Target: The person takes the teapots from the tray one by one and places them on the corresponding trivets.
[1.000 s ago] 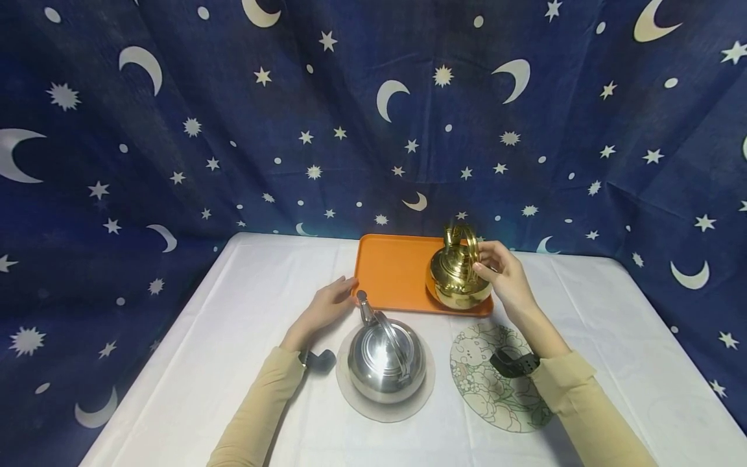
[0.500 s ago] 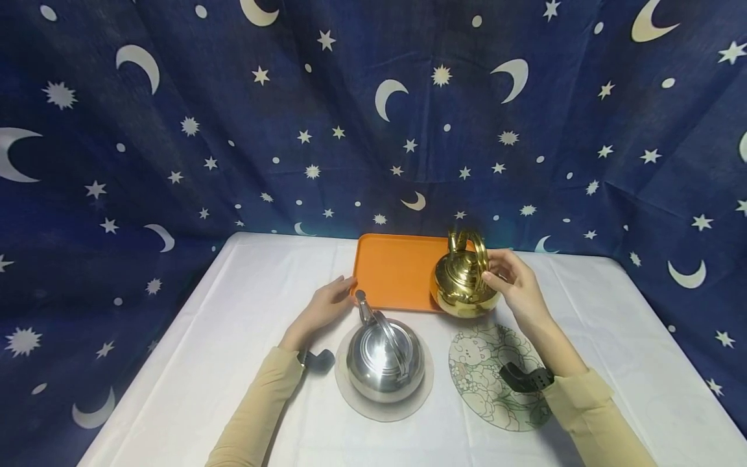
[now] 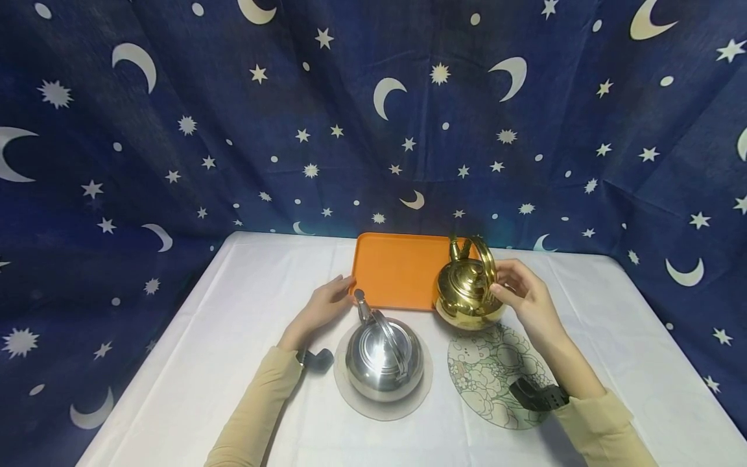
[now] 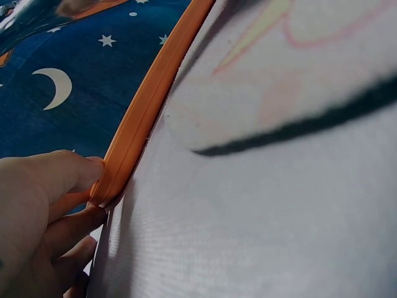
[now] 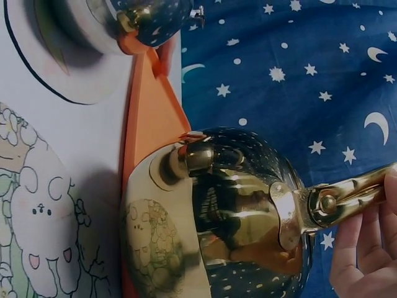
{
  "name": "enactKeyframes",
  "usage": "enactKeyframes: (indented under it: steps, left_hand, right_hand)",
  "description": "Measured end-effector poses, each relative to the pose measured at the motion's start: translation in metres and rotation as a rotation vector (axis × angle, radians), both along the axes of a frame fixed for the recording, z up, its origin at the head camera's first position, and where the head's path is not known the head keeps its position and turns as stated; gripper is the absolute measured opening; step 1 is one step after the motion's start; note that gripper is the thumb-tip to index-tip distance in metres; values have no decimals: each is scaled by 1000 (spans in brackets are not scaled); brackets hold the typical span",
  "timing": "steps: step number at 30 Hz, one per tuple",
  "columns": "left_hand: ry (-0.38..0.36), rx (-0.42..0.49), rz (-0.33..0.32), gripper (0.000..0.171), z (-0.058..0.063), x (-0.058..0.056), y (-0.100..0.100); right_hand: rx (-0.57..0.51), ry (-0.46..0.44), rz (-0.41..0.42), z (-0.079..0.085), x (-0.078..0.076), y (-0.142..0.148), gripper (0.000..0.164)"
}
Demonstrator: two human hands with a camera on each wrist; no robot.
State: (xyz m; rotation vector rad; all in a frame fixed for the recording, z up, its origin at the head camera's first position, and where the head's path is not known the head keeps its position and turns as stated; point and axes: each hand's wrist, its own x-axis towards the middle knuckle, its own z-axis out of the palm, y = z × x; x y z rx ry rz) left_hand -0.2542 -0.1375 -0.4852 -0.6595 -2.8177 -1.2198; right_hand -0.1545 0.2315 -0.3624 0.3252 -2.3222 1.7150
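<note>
My right hand [image 3: 528, 295] grips the upright handle of a shiny gold kettle [image 3: 469, 305], which hangs over the right front corner of an orange tray [image 3: 397, 272]. In the right wrist view the fingers hold the handle [image 5: 350, 194] beside the round body. My left hand [image 3: 328, 303] pinches the tray's left edge, with the thumb at the rim [image 4: 133, 133] and the other fingers below it. A silver kettle [image 3: 384, 363] stands on a round mat [image 3: 382, 413] in front of the tray, its spout pointing toward the left hand.
A round mat with a bunny drawing [image 3: 490, 389] lies at the right, below the right forearm. White cloth [image 3: 204, 363] covers the table. A dark blue curtain [image 3: 327, 104] with moons and stars hangs directly behind it.
The gold kettle has moved from above the tray toward the right and nearer to me, carried by my right hand. My left hand stays at the tray's edge.
</note>
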Motion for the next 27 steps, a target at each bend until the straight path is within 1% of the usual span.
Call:
enactKeyframes:
  steps: [9,14,18,24,27]
  left_hand:
    - [-22,-3,12,50,1,1,0]
    - [-6,-1,8,49,2,1,0]
    - [-5,4,3,49,1,0,0]
    - [-25,0,7,50,1,0,1]
    - [-37,0,12,51,2,0,1]
  right_hand:
    - [-9,11,12,-3,16,9,26]
    - [-53,0,41,-4,24,14,28]
    - [-79,10,57,-5,29,19,29]
    - [-38,4,22,-7,37,24,28]
    - [-33,-2,23,-7,41,26,27]
